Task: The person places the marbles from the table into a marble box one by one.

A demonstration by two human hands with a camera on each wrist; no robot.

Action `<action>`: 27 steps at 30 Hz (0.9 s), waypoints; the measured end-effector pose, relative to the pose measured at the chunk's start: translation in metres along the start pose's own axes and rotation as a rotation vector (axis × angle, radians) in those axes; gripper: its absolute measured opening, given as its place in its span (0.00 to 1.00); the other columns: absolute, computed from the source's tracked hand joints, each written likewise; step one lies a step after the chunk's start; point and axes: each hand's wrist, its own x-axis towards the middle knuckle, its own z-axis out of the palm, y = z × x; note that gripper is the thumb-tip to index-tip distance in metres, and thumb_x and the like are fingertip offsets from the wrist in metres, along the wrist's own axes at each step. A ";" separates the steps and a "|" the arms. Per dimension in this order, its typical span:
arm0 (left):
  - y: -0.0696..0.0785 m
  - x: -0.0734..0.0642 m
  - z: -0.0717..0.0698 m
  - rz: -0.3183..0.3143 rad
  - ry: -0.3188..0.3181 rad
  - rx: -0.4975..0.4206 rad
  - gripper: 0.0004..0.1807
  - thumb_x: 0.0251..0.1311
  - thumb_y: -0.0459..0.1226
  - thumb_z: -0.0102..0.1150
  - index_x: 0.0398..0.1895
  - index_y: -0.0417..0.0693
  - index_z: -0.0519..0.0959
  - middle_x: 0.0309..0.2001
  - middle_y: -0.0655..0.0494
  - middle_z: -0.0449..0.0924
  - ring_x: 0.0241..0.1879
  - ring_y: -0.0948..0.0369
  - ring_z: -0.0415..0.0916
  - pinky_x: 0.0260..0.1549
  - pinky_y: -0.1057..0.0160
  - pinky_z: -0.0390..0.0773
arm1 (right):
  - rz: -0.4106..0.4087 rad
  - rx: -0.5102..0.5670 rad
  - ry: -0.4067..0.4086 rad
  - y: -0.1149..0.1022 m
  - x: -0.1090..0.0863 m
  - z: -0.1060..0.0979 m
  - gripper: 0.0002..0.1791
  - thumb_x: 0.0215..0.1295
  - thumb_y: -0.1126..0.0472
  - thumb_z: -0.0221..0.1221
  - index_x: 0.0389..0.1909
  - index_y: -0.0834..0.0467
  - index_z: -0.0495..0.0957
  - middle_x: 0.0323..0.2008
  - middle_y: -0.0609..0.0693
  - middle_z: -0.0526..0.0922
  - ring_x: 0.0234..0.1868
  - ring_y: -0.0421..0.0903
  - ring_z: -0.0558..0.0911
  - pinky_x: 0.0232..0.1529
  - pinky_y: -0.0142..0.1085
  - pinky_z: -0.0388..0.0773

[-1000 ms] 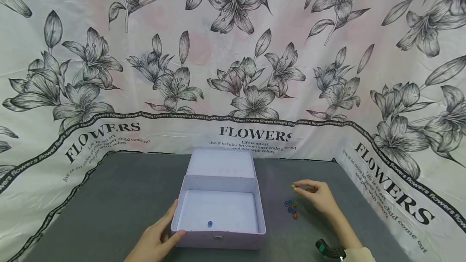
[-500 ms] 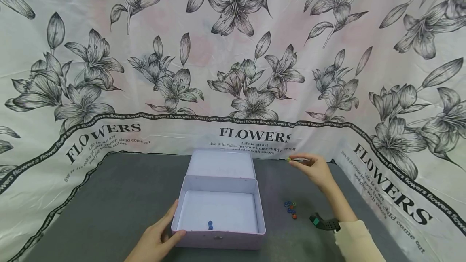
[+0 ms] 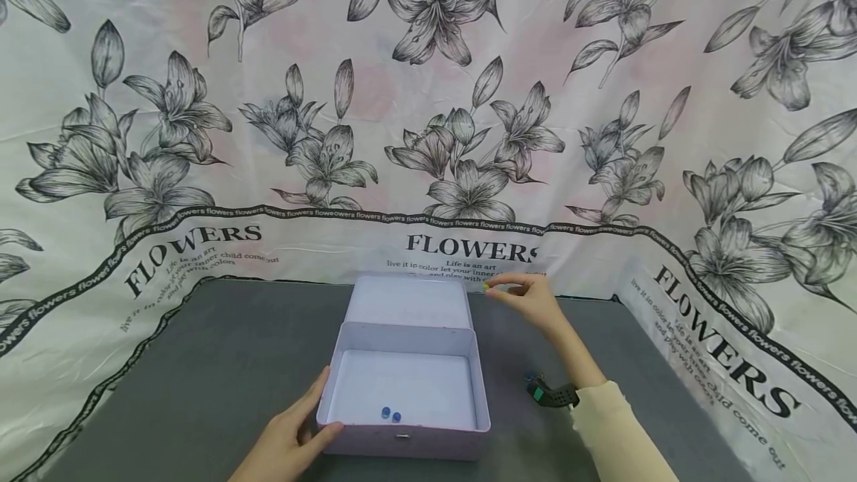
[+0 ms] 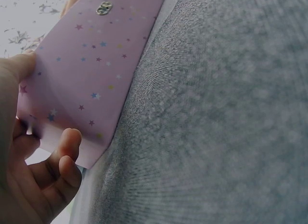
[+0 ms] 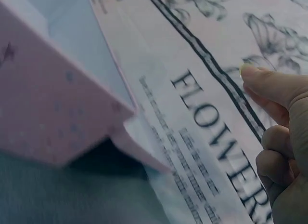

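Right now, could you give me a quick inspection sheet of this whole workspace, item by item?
Surface: grey felt-like table top, flat.
Job's things: pink star-printed box, lid open and leaning back; two blue beads lie on its white floor near the front wall. A small yellow-green bead is pinched in the air beside the lid's right edge.
Clutter: a bit of a bead cluster shows on the table behind the right wrist; the rest is hidden.
Hands: left hand holds the box's front left corner; right hand pinches the bead.
Cables: nothing seen; a black and green wrist device sits on the right wrist.
Surroundings: white flower-print cloth reading FLOWERS hangs behind and at both sides.
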 end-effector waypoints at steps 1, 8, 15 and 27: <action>0.000 0.000 0.000 -0.001 0.000 -0.002 0.47 0.66 0.50 0.73 0.84 0.54 0.61 0.78 0.46 0.65 0.21 0.71 0.60 0.25 0.70 0.69 | -0.006 0.004 -0.013 -0.003 0.003 0.005 0.14 0.68 0.59 0.73 0.51 0.60 0.90 0.56 0.58 0.88 0.30 0.39 0.86 0.40 0.37 0.81; 0.000 0.003 0.000 -0.004 -0.015 -0.009 0.47 0.66 0.50 0.72 0.84 0.55 0.61 0.78 0.44 0.66 0.20 0.70 0.60 0.23 0.69 0.68 | -0.050 0.027 -0.074 -0.025 0.026 0.038 0.13 0.68 0.58 0.73 0.50 0.58 0.91 0.55 0.54 0.89 0.36 0.41 0.89 0.43 0.35 0.82; -0.001 0.004 -0.001 0.027 -0.031 -0.021 0.46 0.68 0.49 0.71 0.85 0.54 0.59 0.78 0.41 0.66 0.20 0.71 0.60 0.23 0.69 0.69 | -0.080 0.055 -0.139 -0.035 0.045 0.073 0.13 0.69 0.59 0.71 0.51 0.57 0.90 0.55 0.53 0.89 0.33 0.40 0.88 0.41 0.35 0.80; 0.000 0.004 -0.002 -0.021 -0.049 -0.010 0.47 0.68 0.50 0.70 0.85 0.53 0.58 0.77 0.40 0.67 0.19 0.70 0.61 0.22 0.69 0.69 | -0.151 0.046 -0.275 -0.045 0.051 0.138 0.08 0.68 0.59 0.72 0.45 0.55 0.92 0.49 0.50 0.91 0.36 0.47 0.84 0.32 0.31 0.73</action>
